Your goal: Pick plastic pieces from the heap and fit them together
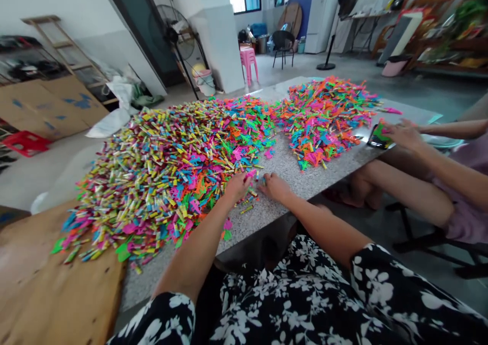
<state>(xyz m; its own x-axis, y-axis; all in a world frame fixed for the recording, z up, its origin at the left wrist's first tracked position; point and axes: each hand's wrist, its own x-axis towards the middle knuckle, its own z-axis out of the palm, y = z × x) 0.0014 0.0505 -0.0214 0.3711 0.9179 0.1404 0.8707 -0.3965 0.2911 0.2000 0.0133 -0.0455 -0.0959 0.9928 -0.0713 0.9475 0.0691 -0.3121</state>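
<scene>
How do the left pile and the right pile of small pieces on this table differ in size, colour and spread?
Size: the left pile is much larger than the right pile.
Colour: the left pile shows many yellow tubes; the right pile looks mostly pink, orange, green and blue.
Spread: the left pile spills onto the wooden board; the right pile does not.
Shared: both are loose, multicoloured heaps.

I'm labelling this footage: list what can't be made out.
Head view:
Grip of the bare left hand and bare right hand: blurred, too small.
Multicoloured heap of small plastic pieces: lower layers buried under upper ones.
Shiny black flat object: partly behind the co-worker's bare hand.
Co-worker's pink cloth garment: cut by right edge.
</scene>
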